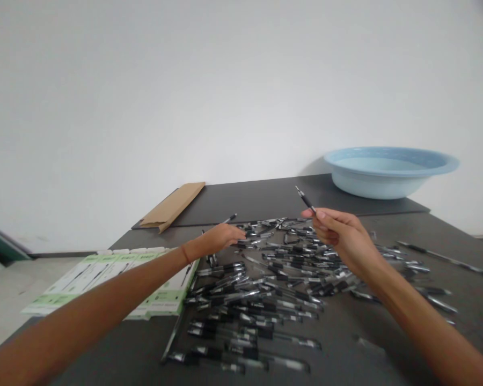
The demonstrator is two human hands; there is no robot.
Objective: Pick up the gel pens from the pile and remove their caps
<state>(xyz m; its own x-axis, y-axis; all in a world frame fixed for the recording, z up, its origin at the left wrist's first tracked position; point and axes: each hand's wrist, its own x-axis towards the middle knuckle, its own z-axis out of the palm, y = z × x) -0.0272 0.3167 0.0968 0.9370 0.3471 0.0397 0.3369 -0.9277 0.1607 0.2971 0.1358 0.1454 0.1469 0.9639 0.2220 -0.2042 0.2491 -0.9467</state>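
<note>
The left forearm [84, 316] and the right forearm [414, 311] are nearest, entering from the two lower corners over the desk. Behind everything rises a pale wall [241, 96]. The dark grey desk [124, 348] runs back towards it, with a dark flat board [257, 201] lying along its far edge. Across the middle of the desk spreads a loose mass of pens [290, 262], clear-barrelled with black grips, from just in front of the board towards the near side. At the far right corner a light blue basin [378, 185] sits upright on the board. Green-and-white cartons [100, 268] printed with pens lie flat in a row at the desk's left edge, partly behind the left forearm. A brown paper bag [175, 205] lies on the board's left end.

The right hand [340, 228] is raised over the far part of the spread, thumb and fingers pinching one pen [306, 201], its tip pointing up and to the left. The left hand [223, 237] is over the spread's far left, fingers bent; whether they grip anything I cannot tell.
</note>
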